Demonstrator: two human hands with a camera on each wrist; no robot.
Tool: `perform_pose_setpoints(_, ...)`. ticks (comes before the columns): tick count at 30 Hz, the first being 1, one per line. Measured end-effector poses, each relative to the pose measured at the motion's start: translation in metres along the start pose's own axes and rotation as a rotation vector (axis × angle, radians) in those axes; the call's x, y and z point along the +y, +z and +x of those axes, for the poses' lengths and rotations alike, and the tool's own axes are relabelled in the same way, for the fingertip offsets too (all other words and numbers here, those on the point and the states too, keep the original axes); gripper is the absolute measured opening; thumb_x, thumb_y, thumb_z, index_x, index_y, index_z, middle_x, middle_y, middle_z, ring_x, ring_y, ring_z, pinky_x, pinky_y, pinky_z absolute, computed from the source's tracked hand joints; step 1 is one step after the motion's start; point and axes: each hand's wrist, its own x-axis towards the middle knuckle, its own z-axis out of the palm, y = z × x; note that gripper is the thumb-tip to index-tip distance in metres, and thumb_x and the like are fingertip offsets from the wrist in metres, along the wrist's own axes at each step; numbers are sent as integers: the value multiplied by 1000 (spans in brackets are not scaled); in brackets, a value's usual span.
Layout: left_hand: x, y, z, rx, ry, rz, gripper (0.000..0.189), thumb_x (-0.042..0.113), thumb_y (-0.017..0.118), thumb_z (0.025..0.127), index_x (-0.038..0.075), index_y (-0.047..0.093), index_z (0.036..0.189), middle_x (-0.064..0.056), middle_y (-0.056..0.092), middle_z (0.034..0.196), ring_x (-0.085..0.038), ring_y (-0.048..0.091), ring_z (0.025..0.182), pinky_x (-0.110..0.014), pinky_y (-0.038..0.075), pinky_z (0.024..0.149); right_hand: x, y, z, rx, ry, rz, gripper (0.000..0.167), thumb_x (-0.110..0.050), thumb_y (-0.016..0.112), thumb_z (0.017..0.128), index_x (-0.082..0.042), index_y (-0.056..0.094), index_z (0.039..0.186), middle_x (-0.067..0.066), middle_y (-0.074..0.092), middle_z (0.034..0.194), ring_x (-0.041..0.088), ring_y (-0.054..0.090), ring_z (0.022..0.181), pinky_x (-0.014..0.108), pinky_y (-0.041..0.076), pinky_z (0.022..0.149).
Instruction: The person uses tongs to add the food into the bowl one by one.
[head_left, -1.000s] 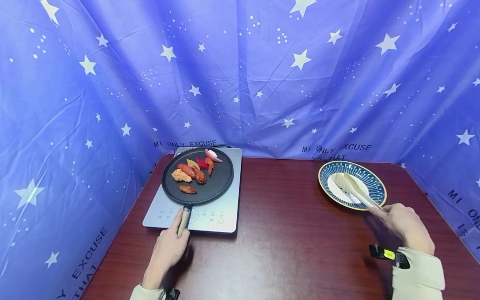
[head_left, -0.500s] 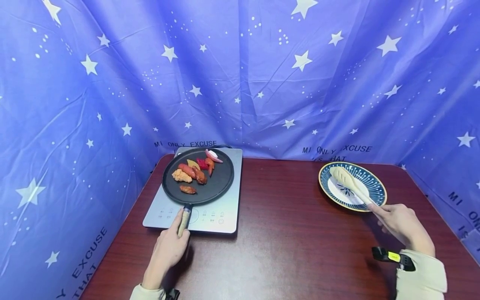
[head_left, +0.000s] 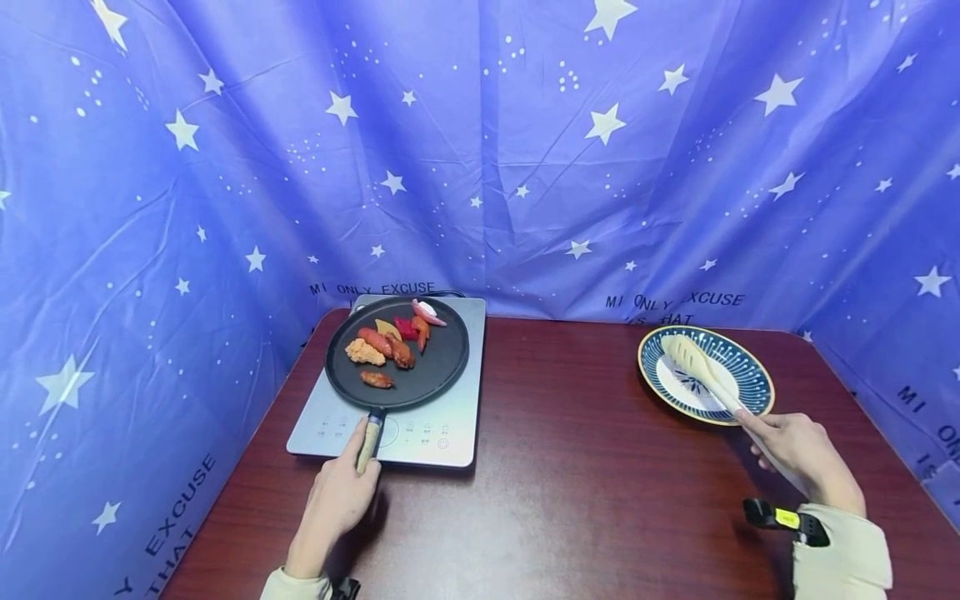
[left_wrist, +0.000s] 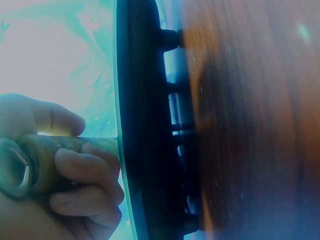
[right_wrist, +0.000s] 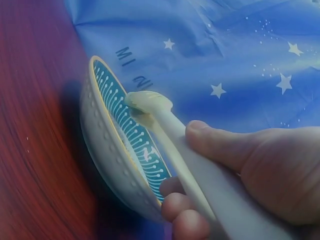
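In the head view, my left hand (head_left: pixel 341 496) grips the handle (head_left: pixel 369 446) of a flat black frying pan (head_left: pixel 427 379). Its fingers curl round that handle in the left wrist view. Several food pieces lie in the pan: a breaded chunk (head_left: pixel 365 352), a sausage (head_left: pixel 374 340), a chicken wing (head_left: pixel 401 352) and a small browned piece (head_left: pixel 377 380) among them. My right hand (head_left: pixel 802 454) holds pale slotted tongs (head_left: pixel 693 364) over a blue-patterned plate (head_left: pixel 753 375), thumb on one arm, fingers on the other. The tong heads (right_wrist: pixel 147 105) are close together; I cannot tell whether they touch the plate.
The pan sits on a silver induction cooker (head_left: pixel 457 417) at the left of the dark red wooden table (head_left: pixel 562 467). A blue star-printed curtain (head_left: pixel 480 167) hangs round the back and both sides. Table surface lies between cooker and plate.
The tong heads, slightly apart over the plate a second ago, have come together and shifted a little toward its far left rim. My left hand and the pan stay put.
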Motion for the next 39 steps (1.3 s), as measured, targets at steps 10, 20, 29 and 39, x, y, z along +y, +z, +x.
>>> perform_pose_setpoints(10,1,0,0,-5,-4,2,69,21,52,86,20,29,150,-20,61,87,-23,48,60,-40,42,55,-10,5,0,46,-19,-35,67,-54,43,94,7,69,100,0,62,62,17,62,55,31,38,60)
perform_pose_setpoints(20,3,0,0,-6,-8,-1,69,21,52,85,19,29,150,-22,61,90,-23,48,59,-39,40,53,-19,7,0,36,-45,-36,64,-54,42,94,3,70,96,-1,60,60,17,61,54,35,37,65)
perform_pose_setpoints(29,2,-2,-2,-3,2,-1,68,21,51,85,17,29,150,-25,62,94,-24,48,59,-39,40,53,-30,10,2,4,-15,37,65,-57,42,93,2,68,88,1,61,62,17,61,55,28,41,58)
perform_pose_setpoints(39,1,-1,-1,-7,-7,0,68,22,51,86,18,29,150,-26,61,99,-24,49,61,-39,40,54,-50,19,6,17,-41,97,67,-61,44,90,1,68,83,3,61,61,19,60,55,28,41,61)
